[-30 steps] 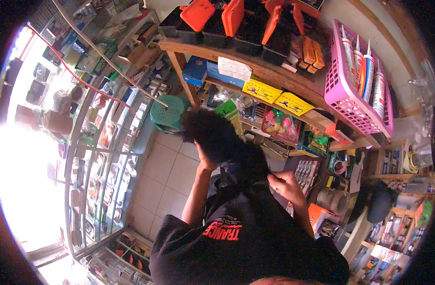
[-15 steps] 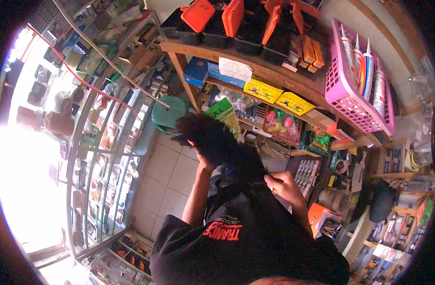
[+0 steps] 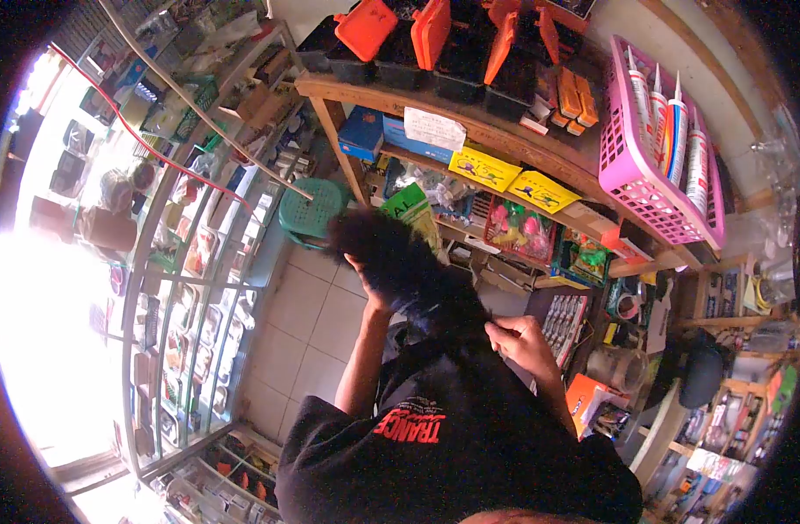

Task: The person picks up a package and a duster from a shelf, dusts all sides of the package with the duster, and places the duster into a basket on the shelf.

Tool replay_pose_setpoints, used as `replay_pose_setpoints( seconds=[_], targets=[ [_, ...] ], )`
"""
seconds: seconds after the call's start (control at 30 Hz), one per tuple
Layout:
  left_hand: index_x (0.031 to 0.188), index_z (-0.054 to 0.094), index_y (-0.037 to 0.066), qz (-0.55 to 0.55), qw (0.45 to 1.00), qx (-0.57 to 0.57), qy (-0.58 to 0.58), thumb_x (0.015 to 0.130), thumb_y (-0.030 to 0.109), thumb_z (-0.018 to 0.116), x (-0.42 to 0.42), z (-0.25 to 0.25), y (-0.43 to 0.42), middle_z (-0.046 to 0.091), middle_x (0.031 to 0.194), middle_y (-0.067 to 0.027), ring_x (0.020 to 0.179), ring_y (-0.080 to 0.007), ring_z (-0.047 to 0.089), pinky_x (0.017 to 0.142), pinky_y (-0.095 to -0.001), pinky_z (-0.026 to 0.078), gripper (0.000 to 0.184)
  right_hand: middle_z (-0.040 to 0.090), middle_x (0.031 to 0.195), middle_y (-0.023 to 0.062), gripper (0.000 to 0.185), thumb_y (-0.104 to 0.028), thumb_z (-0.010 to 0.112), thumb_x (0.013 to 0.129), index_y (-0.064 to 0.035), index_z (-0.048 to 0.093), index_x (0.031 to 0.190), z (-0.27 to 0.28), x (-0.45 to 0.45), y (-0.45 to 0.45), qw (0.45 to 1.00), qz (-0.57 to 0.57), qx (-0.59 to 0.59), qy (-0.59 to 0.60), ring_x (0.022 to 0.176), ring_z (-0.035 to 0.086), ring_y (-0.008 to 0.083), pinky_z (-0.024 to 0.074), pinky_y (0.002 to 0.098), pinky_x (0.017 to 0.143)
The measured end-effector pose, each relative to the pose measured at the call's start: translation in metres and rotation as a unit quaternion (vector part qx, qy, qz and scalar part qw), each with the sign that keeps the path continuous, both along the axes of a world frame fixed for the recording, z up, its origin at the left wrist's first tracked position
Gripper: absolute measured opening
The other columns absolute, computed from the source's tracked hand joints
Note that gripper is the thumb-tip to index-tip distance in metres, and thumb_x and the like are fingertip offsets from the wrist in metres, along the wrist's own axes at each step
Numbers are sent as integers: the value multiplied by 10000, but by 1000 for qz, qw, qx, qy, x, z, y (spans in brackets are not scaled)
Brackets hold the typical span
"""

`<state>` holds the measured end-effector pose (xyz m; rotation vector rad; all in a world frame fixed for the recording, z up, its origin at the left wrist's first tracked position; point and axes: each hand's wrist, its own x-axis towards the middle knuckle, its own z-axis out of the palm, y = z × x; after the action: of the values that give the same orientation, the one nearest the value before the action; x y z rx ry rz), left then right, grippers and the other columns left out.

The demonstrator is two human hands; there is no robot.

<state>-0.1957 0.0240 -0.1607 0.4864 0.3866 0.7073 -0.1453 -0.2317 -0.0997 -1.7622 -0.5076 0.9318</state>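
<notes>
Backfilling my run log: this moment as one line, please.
left hand: holding fluffy black item | right hand: at its near edge | beyond: green stool

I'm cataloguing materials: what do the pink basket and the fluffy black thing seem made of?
Pink basket: probably moulded plastic, slightly glossy, judging by the regular slots through its wall.
Fluffy black thing: matt and soft-looking, with wispy edges; feathers or hair-like fibres, can't tell which.

Floored in pale square tiles (image 3: 317,306), lined at left with glass display shelves (image 3: 195,349), furnished with a wooden shelf unit (image 3: 491,116) and green plastic stool (image 3: 312,206), backed by a pale wall (image 3: 682,54), and flooded from the left by white glare (image 3: 46,332).
</notes>
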Motion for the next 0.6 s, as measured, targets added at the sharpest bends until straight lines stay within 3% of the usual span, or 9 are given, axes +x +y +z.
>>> replay_pose_setpoints(
  seconds=[0.03,0.07,0.13,0.17,0.23,0.3,0.37,0.47,0.6],
  targets=[
    [1381,371,142,-73,993,-8,-96,835,785,195,-4,-20,10,525,1222,-25,1071,-192,524,940,-371,417,862,491,572,-33,343,-210,546,947,-27,561,658,-1,-1,1,1000,-18,7,0,527,413,33,323,219,489],
    [1420,329,139,-237,921,-17,-308,865,752,177,-13,-82,32,473,1309,-49,1213,-205,454,1070,-396,328,841,491,571,-34,342,-205,548,945,-25,557,655,-1,-2,1,1000,-3,-1,-21,531,418,34,327,221,494],
    [1408,344,98,-192,941,74,-268,855,764,183,-2,-99,31,490,1295,-51,1180,-208,480,1042,-393,351,881,492,570,-34,340,-196,552,941,-21,550,649,2,-1,2,997,29,-15,-66,538,428,36,335,223,505],
    [1401,352,90,-66,987,123,-74,839,782,196,1,-79,18,502,1279,-49,1154,-208,499,1013,-392,383,905,500,576,-39,331,-191,565,932,-20,550,649,11,1,3,997,51,-39,-42,555,445,36,347,228,516],
    [1408,341,75,-5,994,71,86,815,805,231,-2,-20,7,484,1308,-58,1153,-222,507,991,-408,413,947,505,578,-40,325,-195,569,930,-16,557,658,2,0,3,999,6,-20,-43,563,450,33,350,227,518],
    [1435,301,80,-215,946,6,-242,850,766,211,-3,-51,21,406,1383,-69,1250,-230,415,1073,-412,307,906,507,580,-39,321,-194,571,929,-12,562,665,1,0,3,999,-3,-22,-49,566,450,31,351,226,519],
    [1462,252,110,-42,993,-41,102,878,734,188,-3,5,1,375,1424,-76,1272,-242,402,1088,-408,299,858,505,580,-39,318,-191,571,930,-8,566,670,8,2,4,997,26,-43,-64,566,447,29,349,224,519],
    [1483,186,134,-110,994,28,8,866,749,197,-4,-8,7,387,1417,-71,1263,-243,408,1064,-413,331,871,502,579,-39,312,-183,571,929,-3,568,674,10,3,4,999,-6,-35,-41,563,441,30,348,221,521],
    [1470,228,129,-37,991,20,129,888,721,184,0,19,-2,414,1394,-48,1215,-238,459,1057,-403,340,832,498,577,-39,312,-173,577,924,1,557,665,9,10,1,996,48,-48,-55,564,437,34,343,225,519]
  ],
)
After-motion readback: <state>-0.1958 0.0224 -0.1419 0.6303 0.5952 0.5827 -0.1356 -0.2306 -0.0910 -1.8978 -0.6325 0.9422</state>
